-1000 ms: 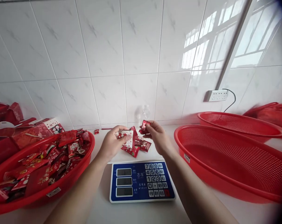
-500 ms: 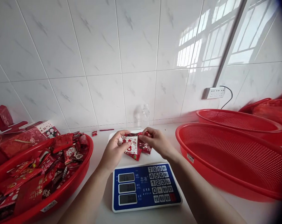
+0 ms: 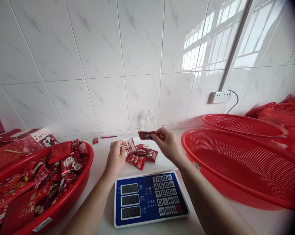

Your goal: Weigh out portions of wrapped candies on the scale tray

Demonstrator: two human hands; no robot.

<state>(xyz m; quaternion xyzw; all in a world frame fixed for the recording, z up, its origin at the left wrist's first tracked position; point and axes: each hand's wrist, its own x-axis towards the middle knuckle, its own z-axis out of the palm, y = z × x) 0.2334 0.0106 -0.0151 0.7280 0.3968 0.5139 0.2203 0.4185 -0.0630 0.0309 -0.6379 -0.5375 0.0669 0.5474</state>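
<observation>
My right hand (image 3: pixel 169 145) pinches a dark red wrapped candy (image 3: pixel 147 135) and holds it up above the scale's pan. My left hand (image 3: pixel 116 158) is curled at the pan's left side, its fingertips on a red-and-white candy packet (image 3: pixel 129 146). A small heap of red wrapped candies (image 3: pixel 140 156) lies on the pan between my hands. The blue electronic scale (image 3: pixel 149 197) with three displays and a keypad sits in front of me.
A red basin (image 3: pixel 61 202) full of red candy packets stands at the left, with red boxes (image 3: pixel 20 147) behind it. Two red mesh baskets (image 3: pixel 237 166) (image 3: pixel 245 125) stand at the right. A clear bottle (image 3: pixel 149 119) and a power strip (image 3: pixel 219 96) are by the tiled wall.
My right hand has lifted a single dark red candy up off the heap. My left hand has lowered the red-and-white packet toward the pan. The camera has shifted a little.
</observation>
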